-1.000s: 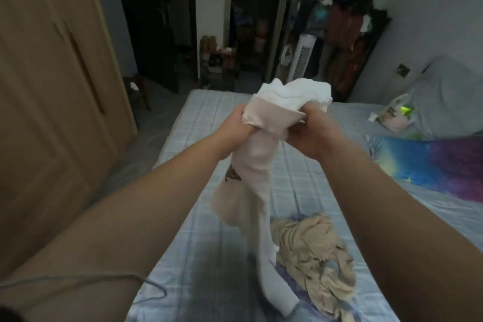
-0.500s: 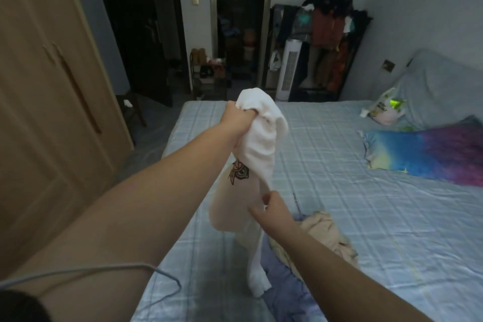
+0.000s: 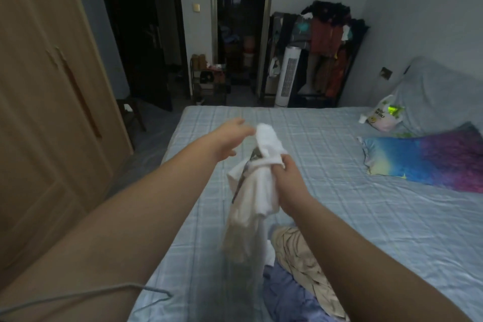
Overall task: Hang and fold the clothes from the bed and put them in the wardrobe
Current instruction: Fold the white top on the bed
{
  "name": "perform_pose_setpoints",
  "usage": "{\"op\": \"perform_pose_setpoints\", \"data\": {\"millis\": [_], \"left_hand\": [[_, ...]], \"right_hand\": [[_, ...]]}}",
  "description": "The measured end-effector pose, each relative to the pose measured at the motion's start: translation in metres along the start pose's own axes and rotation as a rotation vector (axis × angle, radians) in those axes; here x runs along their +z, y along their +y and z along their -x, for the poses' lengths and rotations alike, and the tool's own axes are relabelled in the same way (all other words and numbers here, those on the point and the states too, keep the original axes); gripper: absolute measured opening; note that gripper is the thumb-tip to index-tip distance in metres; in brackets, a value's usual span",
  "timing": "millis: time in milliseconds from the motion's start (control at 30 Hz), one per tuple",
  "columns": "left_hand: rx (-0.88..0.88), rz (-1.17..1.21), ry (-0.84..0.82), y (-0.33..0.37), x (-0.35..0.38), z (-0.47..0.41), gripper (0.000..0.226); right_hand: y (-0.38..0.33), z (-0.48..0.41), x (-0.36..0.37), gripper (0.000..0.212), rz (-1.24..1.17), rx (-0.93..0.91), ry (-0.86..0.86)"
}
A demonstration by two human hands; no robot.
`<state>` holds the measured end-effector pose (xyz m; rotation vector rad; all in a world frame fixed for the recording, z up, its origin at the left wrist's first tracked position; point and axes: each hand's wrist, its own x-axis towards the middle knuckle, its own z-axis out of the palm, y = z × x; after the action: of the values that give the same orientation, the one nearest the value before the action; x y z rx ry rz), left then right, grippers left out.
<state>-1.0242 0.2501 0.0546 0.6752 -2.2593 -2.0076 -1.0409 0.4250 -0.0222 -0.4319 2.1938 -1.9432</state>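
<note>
A white T-shirt with a small dark print hangs bunched in the air over the bed. My right hand grips it near the middle, fingers curled round the cloth. My left hand is beside the shirt's top end with its fingers spread and relaxed; it looks apart from the cloth. Below, on the bed's near side, lie a crumpled beige garment and a blue-purple one. The wooden wardrobe stands at the left, doors closed.
A colourful pillow and a plastic bag lie at the bed's right end. A clothes rack and a white tower fan stand beyond the bed. A narrow floor strip runs between wardrobe and bed. A grey cord crosses my left arm.
My left hand has let go of the shirt's top and opened. My right hand has risen with the shirt's middle in its grip, and the shirt's top end now flops over it.
</note>
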Motion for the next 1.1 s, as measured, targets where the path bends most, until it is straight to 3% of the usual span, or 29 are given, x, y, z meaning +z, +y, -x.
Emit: {"op": "perform_pose_setpoints", "data": {"millis": [67,167,300,400,467,533,633,800,933,1100], "left_hand": [[0.004,-0.171,-0.007,-0.005,-0.003,0.008,0.058],[0.129,-0.215,-0.085,-0.011,-0.003,0.023,0.038],[0.256,-0.289,-0.309,-0.018,-0.01,0.037,0.059],[0.373,-0.348,-0.191,-0.019,-0.012,0.034,0.064],[0.413,-0.283,0.002,-0.016,-0.014,0.029,0.034],[0.419,-0.196,0.097,-0.011,-0.014,0.025,0.012],[0.375,-0.044,0.047,0.001,0.0,0.023,0.017],[0.382,0.091,0.02,0.037,0.036,0.017,0.016],[0.412,-0.054,0.095,0.069,0.066,0.012,0.012],[0.473,-0.276,0.137,0.104,0.129,0.005,0.012]], "right_hand": [[-0.022,-0.018,-0.003,0.013,-0.084,0.088,0.029],[-0.045,-0.036,-0.011,0.014,-0.349,0.283,0.022],[-0.068,-0.047,-0.02,0.024,-0.57,0.334,0.049],[-0.09,-0.048,-0.026,0.026,-0.642,0.345,0.012],[-0.101,-0.047,-0.034,0.024,-0.636,0.333,-0.022],[-0.107,-0.046,-0.047,0.021,-0.559,0.294,-0.059],[-0.109,-0.043,-0.07,0.02,-0.379,0.248,-0.129],[-0.103,-0.042,-0.103,0.015,-0.259,0.273,-0.014],[-0.105,-0.05,-0.131,0.033,0.169,0.224,0.05],[-0.102,-0.051,-0.156,0.088,0.659,0.077,-0.116]]}}
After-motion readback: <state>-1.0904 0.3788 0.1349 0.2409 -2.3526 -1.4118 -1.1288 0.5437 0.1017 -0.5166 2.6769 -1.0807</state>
